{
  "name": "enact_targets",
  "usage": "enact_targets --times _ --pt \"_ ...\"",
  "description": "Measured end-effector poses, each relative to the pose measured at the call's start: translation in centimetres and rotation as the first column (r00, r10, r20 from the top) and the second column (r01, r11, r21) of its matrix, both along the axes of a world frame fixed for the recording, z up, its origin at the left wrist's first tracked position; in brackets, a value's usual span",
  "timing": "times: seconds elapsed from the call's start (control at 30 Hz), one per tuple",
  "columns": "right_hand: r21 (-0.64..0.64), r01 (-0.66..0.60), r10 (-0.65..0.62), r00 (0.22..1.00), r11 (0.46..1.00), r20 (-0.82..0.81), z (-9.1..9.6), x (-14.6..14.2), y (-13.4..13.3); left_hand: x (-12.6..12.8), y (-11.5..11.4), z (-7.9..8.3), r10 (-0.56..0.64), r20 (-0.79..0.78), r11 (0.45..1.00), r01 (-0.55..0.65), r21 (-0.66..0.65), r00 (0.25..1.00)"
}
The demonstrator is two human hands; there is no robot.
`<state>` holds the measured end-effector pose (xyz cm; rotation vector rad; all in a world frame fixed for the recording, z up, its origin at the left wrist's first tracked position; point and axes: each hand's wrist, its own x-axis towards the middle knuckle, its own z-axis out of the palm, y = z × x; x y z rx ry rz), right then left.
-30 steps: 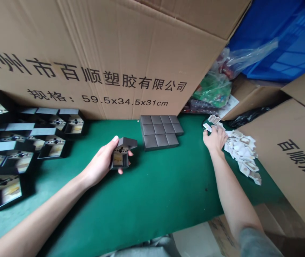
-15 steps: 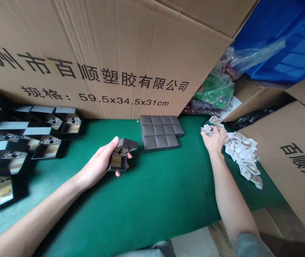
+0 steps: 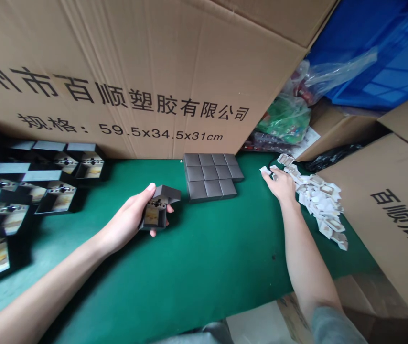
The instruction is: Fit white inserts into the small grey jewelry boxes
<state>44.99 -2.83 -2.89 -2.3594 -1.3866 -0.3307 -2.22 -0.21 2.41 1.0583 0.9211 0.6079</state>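
My left hand (image 3: 132, 215) is closed around a small dark jewelry box (image 3: 155, 215), thumb along its side. Its lid stands open and the inside shows a pale yellowish bottom. On the right, my right hand (image 3: 281, 184) is at the upper left end of a heap of small white inserts (image 3: 320, 203). A white insert (image 3: 265, 170) is at its thumb and fingertips, seemingly pinched; the fingers partly hide it. Between my hands, closed dark boxes (image 3: 211, 177) lie side by side in rows.
Several open dark boxes (image 3: 57, 191) stand in rows on the left of the green table (image 3: 197, 267). A big printed carton (image 3: 135, 57) walls off the back. Plastic bags (image 3: 284, 117), a blue crate (image 3: 376, 62) and another carton (image 3: 401, 205) border the right side.
My right hand has shifted a little left, with a white insert at its fingertips moving out from the heap. My left hand keeps its hold on the open box. The view has shifted slightly.
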Motion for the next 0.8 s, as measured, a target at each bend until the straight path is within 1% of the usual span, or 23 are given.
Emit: enact_targets --times 0.23,0.3,0.4,0.47,0.57,0.67,0.8 --pt "0.045 -0.014 0.014 1.000 0.999 0.004 0.5 0.0 -0.7 -0.2 0.1 -0.3 -0.011 -0.018 1.000 0.011 0.008 1.000" --pt "0.061 -0.005 0.005 1.000 0.998 0.002 0.7 0.0 -1.1 -0.2 0.1 -0.3 -0.012 -0.022 1.000 0.012 0.009 1.000" --pt "0.110 0.024 -0.019 0.999 0.994 -0.044 1.0 0.0 -1.6 -0.2 0.1 -0.2 -0.018 -0.026 1.000 0.018 0.011 0.999" --pt "0.138 0.042 -0.033 0.997 0.990 -0.066 1.1 0.1 -1.5 -0.1 0.1 -0.1 -0.023 -0.031 1.000 0.023 0.013 0.999" --pt "0.158 0.048 -0.041 0.998 0.986 -0.045 1.0 0.4 -1.1 0.0 0.0 0.3 -0.031 -0.038 0.999 0.031 0.018 0.999" --pt "0.155 0.025 -0.018 0.999 0.988 -0.042 0.7 0.7 -0.8 0.0 -0.1 0.5 -0.054 -0.048 0.998 0.055 0.009 0.997" --pt "0.111 -0.012 0.021 0.996 0.994 -0.088 0.0 0.9 -0.9 -0.2 0.0 0.4 -0.064 -0.046 0.998 0.064 0.007 0.997"
